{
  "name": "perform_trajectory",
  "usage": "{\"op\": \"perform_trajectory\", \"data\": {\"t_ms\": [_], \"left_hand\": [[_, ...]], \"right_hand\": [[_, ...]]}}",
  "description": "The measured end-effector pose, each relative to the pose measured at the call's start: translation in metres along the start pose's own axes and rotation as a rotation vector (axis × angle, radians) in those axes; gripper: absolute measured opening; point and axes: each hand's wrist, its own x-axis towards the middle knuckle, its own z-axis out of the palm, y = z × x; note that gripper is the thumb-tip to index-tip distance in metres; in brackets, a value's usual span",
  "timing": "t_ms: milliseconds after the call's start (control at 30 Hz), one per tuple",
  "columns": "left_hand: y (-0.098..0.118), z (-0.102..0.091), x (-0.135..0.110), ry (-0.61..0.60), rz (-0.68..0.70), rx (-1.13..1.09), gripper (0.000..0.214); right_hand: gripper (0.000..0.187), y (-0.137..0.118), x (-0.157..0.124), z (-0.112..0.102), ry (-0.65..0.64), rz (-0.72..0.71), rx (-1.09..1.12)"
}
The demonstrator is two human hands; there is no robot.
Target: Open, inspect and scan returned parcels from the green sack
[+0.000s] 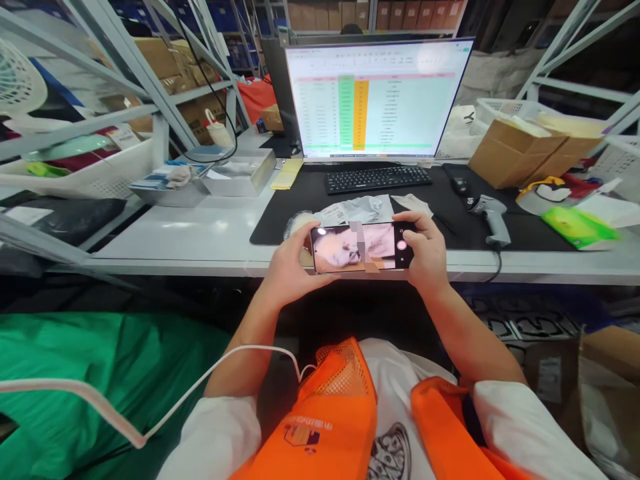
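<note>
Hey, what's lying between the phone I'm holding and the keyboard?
In the head view, crumpled silvery packaging and a smaller pale piece beside it lie on the black mat, between the phone and the keyboard.

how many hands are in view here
2: the left hand holds the phone's left end, the right hand its right end. No other hand shows.

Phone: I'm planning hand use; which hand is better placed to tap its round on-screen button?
Probably the right hand: its thumb is beside the button, while the left hand holds the phone's opposite end.
</note>
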Motion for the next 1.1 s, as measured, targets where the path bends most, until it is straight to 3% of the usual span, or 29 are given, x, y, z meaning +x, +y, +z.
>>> {"op": "perform_trajectory", "data": {"t_ms": [133, 300, 667, 900, 1100], "left_hand": [[0.013, -0.009, 0.007, 0.058, 0.172, 0.142, 0.093], [0.022, -0.017, 0.010, 0.143, 0.285, 0.224, 0.093], [0.023, -0.025, 0.032, 0.186, 0.194, 0.141, 0.098], [0.009, -0.027, 0.053, 0.184, 0.124, 0.139, 0.098], [-0.001, -0.025, 0.067, 0.187, 0.066, -0.007, 0.092]], "right_hand": [[0.039, -0.006, 0.003, -0.006, -0.098, 0.009, 0.095], [0.045, -0.017, 0.003, -0.010, -0.167, 0.038, 0.086], [0.043, -0.021, 0.031, -0.001, -0.200, 0.041, 0.075], [0.041, -0.020, 0.061, 0.009, -0.225, 0.100, 0.077], [0.045, -0.014, 0.081, 0.013, -0.256, 0.154, 0.103]]}}
